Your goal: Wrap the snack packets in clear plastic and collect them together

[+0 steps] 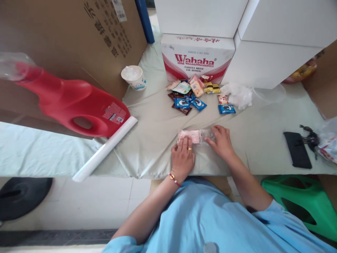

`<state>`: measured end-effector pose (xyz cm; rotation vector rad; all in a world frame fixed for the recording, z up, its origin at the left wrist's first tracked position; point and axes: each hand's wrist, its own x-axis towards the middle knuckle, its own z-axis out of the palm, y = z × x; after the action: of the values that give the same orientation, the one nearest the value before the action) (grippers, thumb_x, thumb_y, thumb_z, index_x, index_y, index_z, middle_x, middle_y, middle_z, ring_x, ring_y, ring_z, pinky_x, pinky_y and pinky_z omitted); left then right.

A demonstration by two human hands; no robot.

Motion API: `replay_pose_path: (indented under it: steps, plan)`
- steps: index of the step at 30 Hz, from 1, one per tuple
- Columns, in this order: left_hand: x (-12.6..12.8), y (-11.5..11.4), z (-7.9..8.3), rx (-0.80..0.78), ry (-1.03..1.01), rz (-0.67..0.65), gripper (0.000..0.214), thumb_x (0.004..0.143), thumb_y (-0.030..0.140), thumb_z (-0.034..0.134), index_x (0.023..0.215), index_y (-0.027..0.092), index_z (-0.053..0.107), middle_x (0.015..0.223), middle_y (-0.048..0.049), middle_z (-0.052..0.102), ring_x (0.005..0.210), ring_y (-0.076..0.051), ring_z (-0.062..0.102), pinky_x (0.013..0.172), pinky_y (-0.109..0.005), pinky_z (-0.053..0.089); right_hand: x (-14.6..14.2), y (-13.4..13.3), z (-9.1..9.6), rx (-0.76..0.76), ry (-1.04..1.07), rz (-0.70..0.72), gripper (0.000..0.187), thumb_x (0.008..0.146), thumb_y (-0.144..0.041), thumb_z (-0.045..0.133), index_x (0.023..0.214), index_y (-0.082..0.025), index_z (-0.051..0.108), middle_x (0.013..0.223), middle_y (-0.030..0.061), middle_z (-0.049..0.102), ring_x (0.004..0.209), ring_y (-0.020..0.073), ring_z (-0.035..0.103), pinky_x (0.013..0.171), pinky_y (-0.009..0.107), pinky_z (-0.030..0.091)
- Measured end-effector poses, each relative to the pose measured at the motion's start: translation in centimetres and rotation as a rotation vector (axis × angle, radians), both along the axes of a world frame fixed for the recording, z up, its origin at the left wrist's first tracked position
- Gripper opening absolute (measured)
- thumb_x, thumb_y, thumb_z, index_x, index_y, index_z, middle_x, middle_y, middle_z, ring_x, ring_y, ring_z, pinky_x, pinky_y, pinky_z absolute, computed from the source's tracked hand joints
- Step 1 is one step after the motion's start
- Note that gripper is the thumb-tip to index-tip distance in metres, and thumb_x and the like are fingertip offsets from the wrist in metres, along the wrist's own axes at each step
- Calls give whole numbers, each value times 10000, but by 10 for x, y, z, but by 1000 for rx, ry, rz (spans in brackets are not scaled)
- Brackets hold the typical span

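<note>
- Clock centred on the pink packet (pixel 195 136), 12 = away from the wearer; it lies flat on the cloth-covered table (pixel 155 140) near the front edge, in a clear plastic sleeve (pixel 206 136).
- Left hand (pixel 183 153), 7 o'clock: fingers straight and close together, tips resting on the packet, not wrapped round it.
- Right hand (pixel 222 141), 3 o'clock: thumb and forefinger a narrow gap apart at the sleeve's slack end; can't tell from here if I've got film pinched.
- Done, my read: packet is inside the sleeve, lined up lengthwise between both hands.
- Left, my read: slack end looks unsettled, neither tucked nor torn as far as I can see; a seal is too small to make out.
- Untouched: snack pile at 12, with blue packets (pixel 199 104) in front and a yellow packet (pixel 212 88) at its right end.
- Also untouched: separate blue sachet (pixel 226 109) at 1–2, crumpled clear bag (pixel 240 95) near 2.
- Out of the way: paper cup (pixel 138 83) 10–11, white roll (pixel 105 149) about 9, black phone (pixel 297 150) 3.
- Overall: one packet in hand, early to midway, I'd guess.
</note>
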<state>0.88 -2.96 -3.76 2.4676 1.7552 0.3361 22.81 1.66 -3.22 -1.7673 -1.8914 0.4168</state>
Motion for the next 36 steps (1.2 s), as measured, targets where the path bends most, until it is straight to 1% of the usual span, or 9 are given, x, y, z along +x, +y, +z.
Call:
replay_pose_path:
  steps: [5,7,11,17,21,25,28,33,36]
  plan:
    - [4,0,0,-18,17,13,688,955,231,517,1630,183,394,1644,-201,464,1484,-353,463,1049,-514,449,-1,-12,-8,42,101,-8,191,932,-392,636,965,-213,693,1362,171,612,1279,338,533,1078,529,463]
    - [4,1,3,-39,28,4,669,968,241,517,1627,211,405,1643,-197,466,1485,-358,459,1025,-518,463,-1,-11,2,-11,247,4,202,953,-412,602,957,-219,663,1159,128,680,1050,266,633,914,424,533]
    - [7,3,6,-56,60,0,611,1000,190,455,1611,202,433,1627,-209,485,1490,-361,456,963,-511,495,-20,7,30,-117,293,95,174,960,-378,599,910,-217,645,788,14,654,722,175,594,697,290,471]
    - [10,4,7,-30,54,-38,518,1012,108,364,1489,104,565,1620,-242,479,1520,-365,434,1034,-569,478,-87,50,51,-270,-195,260,134,975,-191,562,1002,-178,693,1014,109,730,896,218,660,788,306,471]
    - [-8,-2,12,-9,-98,-60,471,945,133,501,1398,88,624,1615,-250,480,1510,-363,451,1181,-594,384,-105,43,49,-251,-328,319,259,1055,-212,451,1115,-153,695,1145,166,680,995,263,641,847,351,499]
    - [-44,-12,13,47,-332,-6,356,930,117,505,1208,206,709,1294,-122,739,1301,-281,631,1177,-556,431,-103,15,42,-91,-368,406,349,1034,-389,573,1252,-131,660,1243,208,633,1186,358,522,984,455,482]
    - [-66,-16,11,99,-474,75,267,952,130,500,1043,240,725,1076,-65,767,1224,-257,657,1100,-500,520,-102,5,36,-79,-399,414,540,969,-414,682,1411,-123,576,1347,223,592,1205,384,490,988,493,477]
    - [-75,-16,15,83,-641,188,228,983,182,489,985,239,711,1069,-67,735,1170,-235,663,1073,-481,542,-97,19,37,-124,-360,375,344,1041,-165,456,1313,-160,666,1260,183,651,1169,329,534,977,439,482]
    - [-67,-13,22,-37,-841,316,197,1006,290,522,1080,233,695,1164,-89,706,1169,-221,668,1022,-428,565,-87,23,43,-115,-67,324,307,1051,-230,469,1225,-188,719,1226,151,678,1164,294,575,996,414,489]
